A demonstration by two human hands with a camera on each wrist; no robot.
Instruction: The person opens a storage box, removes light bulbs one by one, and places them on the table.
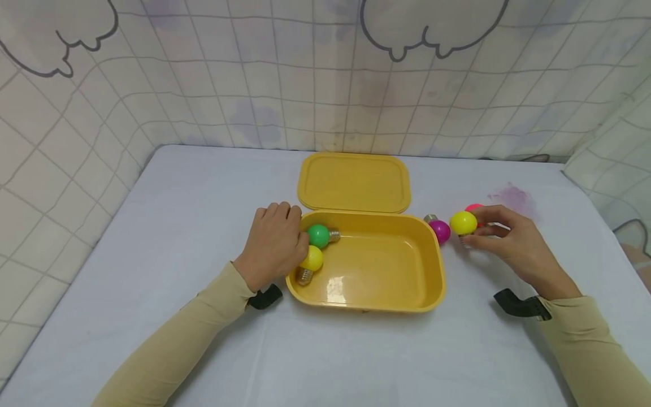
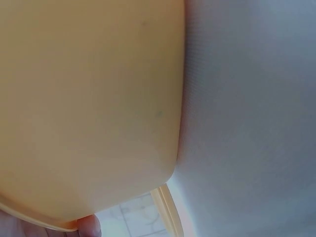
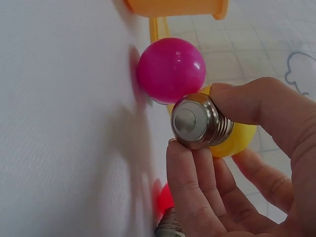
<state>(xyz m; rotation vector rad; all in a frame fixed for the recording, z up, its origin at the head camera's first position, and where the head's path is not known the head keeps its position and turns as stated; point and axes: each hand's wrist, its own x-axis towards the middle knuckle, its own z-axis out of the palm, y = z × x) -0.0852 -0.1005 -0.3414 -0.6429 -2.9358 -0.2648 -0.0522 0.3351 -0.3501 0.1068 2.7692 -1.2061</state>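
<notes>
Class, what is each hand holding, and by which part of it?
The right hand holds a yellow bulb by its metal screw base; the left hand grips the yellow box by its left rim.

2 tan sleeves (image 1: 180,339), 2 black wrist pieces (image 1: 520,304).
</notes>
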